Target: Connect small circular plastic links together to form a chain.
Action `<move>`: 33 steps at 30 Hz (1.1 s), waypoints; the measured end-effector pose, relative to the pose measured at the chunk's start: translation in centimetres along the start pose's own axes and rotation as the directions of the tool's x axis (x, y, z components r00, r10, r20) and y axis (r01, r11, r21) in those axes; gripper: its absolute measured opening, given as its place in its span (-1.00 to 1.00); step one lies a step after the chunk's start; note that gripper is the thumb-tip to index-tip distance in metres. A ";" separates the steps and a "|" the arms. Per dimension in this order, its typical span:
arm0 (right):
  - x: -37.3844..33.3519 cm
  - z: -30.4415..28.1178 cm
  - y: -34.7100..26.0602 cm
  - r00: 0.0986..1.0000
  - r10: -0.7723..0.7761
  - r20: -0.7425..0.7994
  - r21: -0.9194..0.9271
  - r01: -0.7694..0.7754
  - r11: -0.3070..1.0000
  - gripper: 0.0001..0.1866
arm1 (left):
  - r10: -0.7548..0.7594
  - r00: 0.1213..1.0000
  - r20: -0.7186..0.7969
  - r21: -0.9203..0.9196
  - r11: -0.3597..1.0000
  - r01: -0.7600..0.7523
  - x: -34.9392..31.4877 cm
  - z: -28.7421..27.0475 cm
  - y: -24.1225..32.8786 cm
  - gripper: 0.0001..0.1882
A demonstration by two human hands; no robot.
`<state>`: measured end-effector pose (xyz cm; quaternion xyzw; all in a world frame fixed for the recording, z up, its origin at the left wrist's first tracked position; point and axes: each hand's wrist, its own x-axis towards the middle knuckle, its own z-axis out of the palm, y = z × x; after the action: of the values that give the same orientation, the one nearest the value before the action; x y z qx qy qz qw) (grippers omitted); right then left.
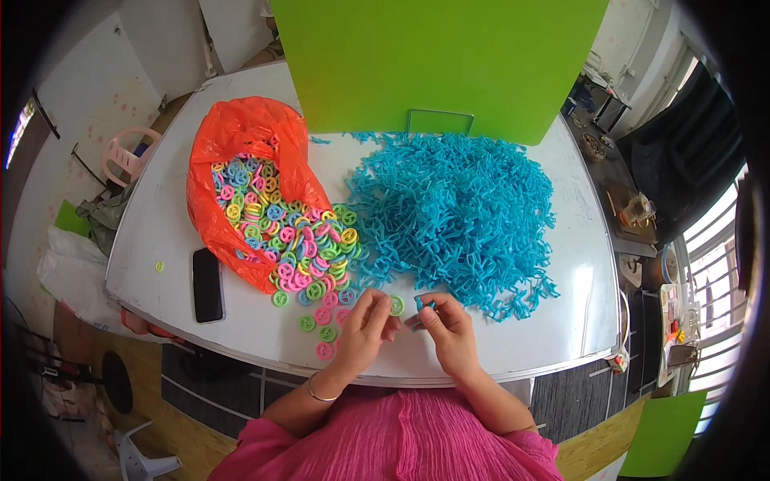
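My left hand (370,328) pinches a small light-green plastic wheel (397,305) between thumb and fingers, just above the near part of the table. Close by on its right, my right hand (446,329) is closed on a small blue plastic piece (419,304), whose tip shows past the fingertips. The wheel and the blue piece are apart. Beyond my right hand lies a big heap of similar blue plastic pieces (461,216). Pink, green, yellow and blue wheels (309,248) spill from an orange-red plastic bag (210,200) toward my left hand.
A dark phone (208,285) lies left of the wheels. The green board (441,64) stands upright at the table's far edge, a thin metal frame (441,112) at its base. One lone wheel (159,266) lies far left on the white table (152,216). A pink chair (128,152) stands beyond.
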<state>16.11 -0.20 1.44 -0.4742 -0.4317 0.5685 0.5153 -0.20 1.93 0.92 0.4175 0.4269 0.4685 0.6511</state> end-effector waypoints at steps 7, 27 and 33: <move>-0.2 1.0 0.0 1.000 -0.025 0.003 0.117 0.024 0.993 -0.75 | 0.224 0.974 0.035 0.110 0.968 -0.226 -0.3 0.5 -0.4 -0.83; -0.3 0.8 -0.1 0.856 -0.497 0.139 -0.610 0.470 0.638 -0.62 | 0.390 0.921 0.011 0.231 0.895 -0.382 -0.2 0.3 -2.5 -0.85; -0.2 0.8 -0.1 0.762 -0.596 0.254 -0.706 0.567 0.424 -0.53 | 0.563 0.826 0.026 0.531 0.692 -0.489 -0.1 0.1 -2.5 -0.86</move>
<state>15.32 -0.39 1.67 -0.4733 -0.7524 0.1160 0.4432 0.45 1.26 -1.37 0.6470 0.4424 0.5313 0.3215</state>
